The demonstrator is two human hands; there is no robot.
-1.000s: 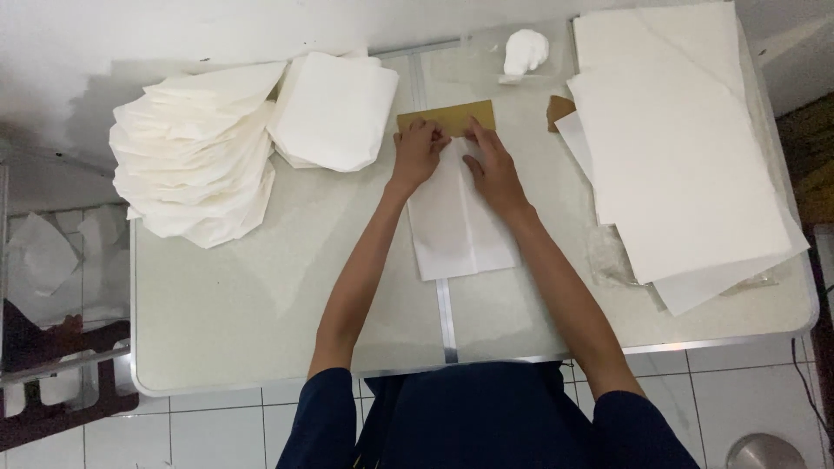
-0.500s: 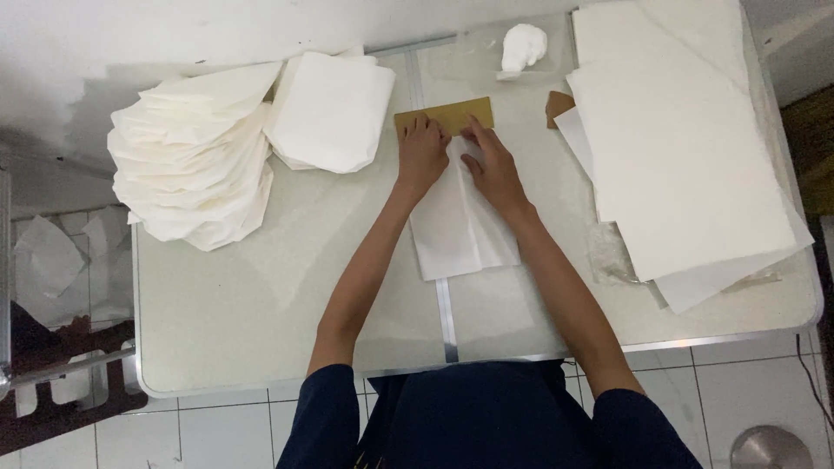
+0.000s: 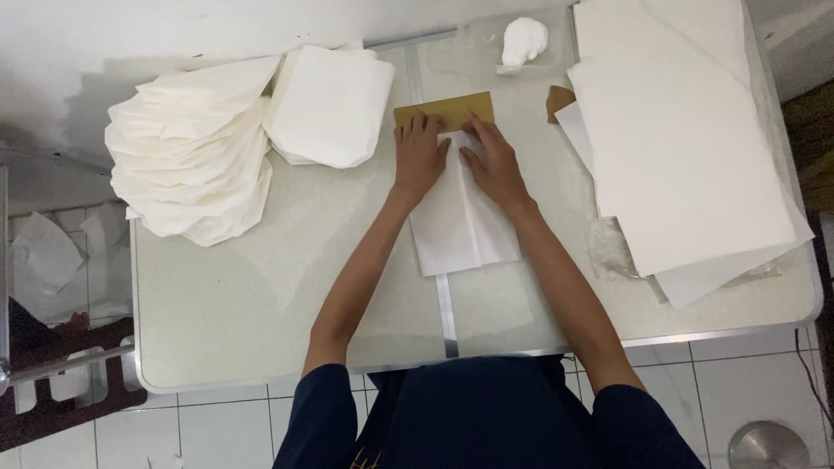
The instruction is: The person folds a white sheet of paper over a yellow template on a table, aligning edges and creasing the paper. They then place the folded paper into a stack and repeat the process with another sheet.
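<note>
Paper (image 3: 465,227), white and folded into a narrow strip, lies at the middle of our surface (image 3: 261,304), running from our hands toward our body. Its far end meets a tan card (image 3: 445,109) that lies crosswise just beyond our fingertips. Our left hand (image 3: 419,155) rests flat on the paper's upper left part, fingers spread and reaching onto the card; its grip is released, pressing rather than grasping. Our right hand (image 3: 493,161) lies flat just beside it on the upper right part, fingers angled toward the left hand, grip likewise released. To the left sits a stack of folded white sheets (image 3: 328,104), and farther left a fanned heap (image 3: 189,156) of them. To the right lies a large pile of flat sheets (image 3: 686,148), with a small brown scrap (image 3: 559,100) at its edge. A white lump (image 3: 525,41) sits at the far edge.
</note>
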